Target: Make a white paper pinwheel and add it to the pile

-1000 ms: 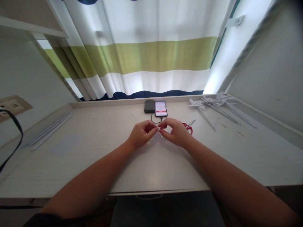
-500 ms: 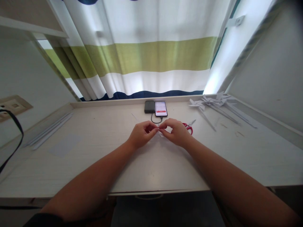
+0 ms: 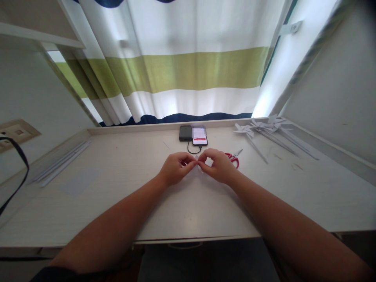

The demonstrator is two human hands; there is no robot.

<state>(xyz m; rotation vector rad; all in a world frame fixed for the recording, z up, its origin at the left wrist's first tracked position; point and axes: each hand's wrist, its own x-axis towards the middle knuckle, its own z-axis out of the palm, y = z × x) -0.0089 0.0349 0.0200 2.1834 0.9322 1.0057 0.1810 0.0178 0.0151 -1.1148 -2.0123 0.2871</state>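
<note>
Looks like a home desk nook: you've a white desk (image 3: 188, 219) under your left hand (image 3: 174, 168) and right hand (image 3: 217, 166), striped window curtain (image 3: 190, 70) beyond them, beige wall plate (image 3: 19, 133) well left, phone (image 3: 199, 135) just past your fingers (image 3: 190, 166).

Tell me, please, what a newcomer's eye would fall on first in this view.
Probably the curtain with its broad green band, hanging across the back behind the desk. Next come the left hand and right hand, fingertips together around white paper at the middle. The red-handled scissors beside the right hand and the white pinwheels at the far right also stand out.
</note>
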